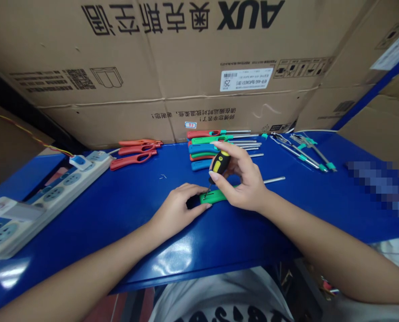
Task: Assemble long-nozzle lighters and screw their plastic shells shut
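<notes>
A green long-nosed lighter (216,196) lies on the blue table, its metal tube pointing right. My left hand (181,203) grips the lighter's handle end between thumb and fingers. Above it, my right hand (243,179) is closed round a short black and yellow screwdriver (220,163), tilted with its tip down at the green handle. Whether the tip sits in a screw is too small to tell. The lighter's middle is hidden behind my right hand. Just beyond lie several assembled lighters (202,148) in red, green and blue.
Red handle shells (137,149) lie at the back left. Metal tubes with green parts (303,152) are at the back right. Tiny pins (163,176) lie left of centre. A power strip (52,197) runs along the left; a large cardboard box (125,98) stands behind.
</notes>
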`<action>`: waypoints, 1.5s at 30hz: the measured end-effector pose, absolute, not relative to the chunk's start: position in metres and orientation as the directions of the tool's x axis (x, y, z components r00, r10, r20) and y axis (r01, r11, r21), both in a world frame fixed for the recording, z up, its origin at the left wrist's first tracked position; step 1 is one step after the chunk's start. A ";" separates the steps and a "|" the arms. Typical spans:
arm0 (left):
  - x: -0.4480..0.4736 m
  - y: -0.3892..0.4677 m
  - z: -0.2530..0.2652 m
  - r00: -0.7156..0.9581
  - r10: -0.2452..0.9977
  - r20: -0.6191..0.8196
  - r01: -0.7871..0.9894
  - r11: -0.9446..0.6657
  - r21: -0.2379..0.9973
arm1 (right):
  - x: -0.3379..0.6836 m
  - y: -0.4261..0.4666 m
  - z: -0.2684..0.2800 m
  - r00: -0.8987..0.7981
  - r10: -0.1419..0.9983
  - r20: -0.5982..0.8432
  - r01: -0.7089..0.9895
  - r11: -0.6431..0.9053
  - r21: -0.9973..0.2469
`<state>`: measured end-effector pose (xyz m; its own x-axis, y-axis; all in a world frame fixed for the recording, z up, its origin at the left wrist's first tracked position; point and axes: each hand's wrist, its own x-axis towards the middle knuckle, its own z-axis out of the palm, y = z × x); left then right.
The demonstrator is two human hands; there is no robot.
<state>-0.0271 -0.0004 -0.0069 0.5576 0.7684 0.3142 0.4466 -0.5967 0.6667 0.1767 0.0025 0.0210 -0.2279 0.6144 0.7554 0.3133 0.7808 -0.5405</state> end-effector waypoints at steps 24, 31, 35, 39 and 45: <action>-0.031 0.002 -0.007 0.447 0.821 0.354 0.473 -0.553 0.686 | 0.178 0.003 0.023 -0.195 0.602 0.774 0.269 0.792 -0.549; -0.030 0.002 -0.008 0.463 0.807 0.365 0.461 -0.572 0.679 | 0.178 0.003 0.024 -0.202 0.596 0.777 0.277 0.796 -0.538; -0.030 0.002 -0.009 0.478 0.786 0.392 0.432 -0.599 0.674 | 0.178 0.004 0.024 -0.195 0.595 0.780 0.243 0.799 -0.550; -0.030 0.002 -0.009 0.485 0.785 0.386 0.437 -0.600 0.671 | 0.178 0.004 0.023 -0.190 0.602 0.776 0.253 0.794 -0.553; -0.031 0.003 -0.009 0.482 0.795 0.367 0.444 -0.583 0.680 | 0.179 0.004 0.023 -0.204 0.599 0.774 0.267 0.795 -0.545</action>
